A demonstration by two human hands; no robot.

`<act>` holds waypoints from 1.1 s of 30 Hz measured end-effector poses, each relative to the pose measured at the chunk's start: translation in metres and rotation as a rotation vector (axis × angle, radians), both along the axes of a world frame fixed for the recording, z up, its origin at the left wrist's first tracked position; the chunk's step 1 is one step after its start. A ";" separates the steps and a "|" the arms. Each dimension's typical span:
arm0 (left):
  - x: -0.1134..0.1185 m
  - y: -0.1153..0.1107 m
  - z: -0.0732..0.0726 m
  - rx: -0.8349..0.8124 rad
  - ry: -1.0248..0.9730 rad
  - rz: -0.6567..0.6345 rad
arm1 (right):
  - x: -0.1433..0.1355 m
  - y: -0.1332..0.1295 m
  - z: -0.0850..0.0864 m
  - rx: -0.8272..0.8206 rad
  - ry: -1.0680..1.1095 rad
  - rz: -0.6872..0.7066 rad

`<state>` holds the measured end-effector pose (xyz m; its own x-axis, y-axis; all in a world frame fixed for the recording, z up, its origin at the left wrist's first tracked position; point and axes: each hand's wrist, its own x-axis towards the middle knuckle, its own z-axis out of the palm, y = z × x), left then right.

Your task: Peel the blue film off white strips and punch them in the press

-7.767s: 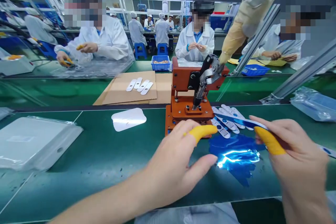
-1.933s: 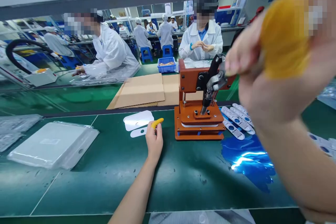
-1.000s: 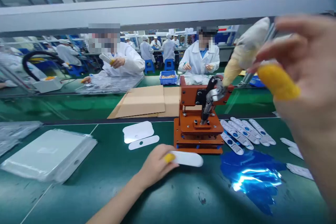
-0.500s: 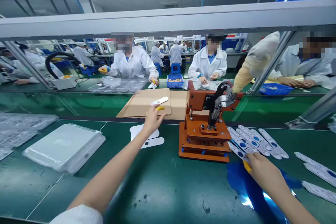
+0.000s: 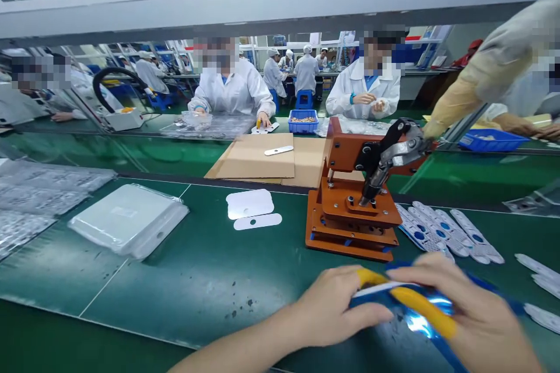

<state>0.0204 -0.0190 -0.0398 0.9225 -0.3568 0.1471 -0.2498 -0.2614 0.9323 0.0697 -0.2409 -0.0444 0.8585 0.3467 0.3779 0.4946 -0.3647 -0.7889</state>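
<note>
My left hand and my right hand, both with yellow finger covers, meet low in front of the orange press. Their fingers close on a thin white strip, seen nearly edge-on. Its far end is hidden by my right fingers. Shiny blue film lies under and behind my right hand. The orange hand press stands just beyond, its metal lever at the top. Fanned out to its right are several patterned white strips with blue dots.
White cut pieces and a white strip with a hole lie left of the press. Another white strip rests on brown cardboard. A plastic-wrapped stack sits at left. Co-workers sit opposite, beyond a blue bin.
My left hand has left the cardboard, where a white strip now lies, and come down right. My right hand has left the patterned pile. Both now grip a strip together; the view has shifted.
</note>
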 end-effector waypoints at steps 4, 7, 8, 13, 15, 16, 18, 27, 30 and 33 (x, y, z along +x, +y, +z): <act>0.001 -0.019 -0.014 -0.377 0.384 0.019 | -0.017 0.072 0.013 0.289 0.477 0.122; -0.003 -0.015 -0.024 -0.355 0.406 0.058 | -0.017 0.085 0.007 0.407 0.631 0.163; -0.004 -0.013 -0.027 -0.317 0.394 0.066 | -0.017 0.087 0.004 0.439 0.642 0.142; -0.003 -0.006 -0.040 -0.176 0.353 0.153 | -0.013 0.102 -0.012 0.622 0.823 -0.011; 0.000 -0.003 -0.044 -0.171 0.367 0.178 | -0.005 0.105 -0.015 0.628 0.902 -0.001; 0.001 -0.001 -0.044 -0.178 0.367 0.181 | 0.000 0.103 -0.016 0.622 0.903 0.008; 0.003 0.003 -0.044 -0.194 0.376 0.162 | 0.011 0.096 -0.016 0.567 0.807 0.035; 0.000 0.012 -0.028 -0.238 0.538 0.101 | 0.032 0.062 0.008 -0.108 0.335 0.295; 0.000 0.013 -0.026 -0.301 0.630 0.117 | 0.031 0.063 0.007 -0.254 -0.025 0.303; 0.000 0.013 -0.029 -0.579 0.813 0.053 | 0.029 0.065 -0.003 -0.242 -0.376 0.271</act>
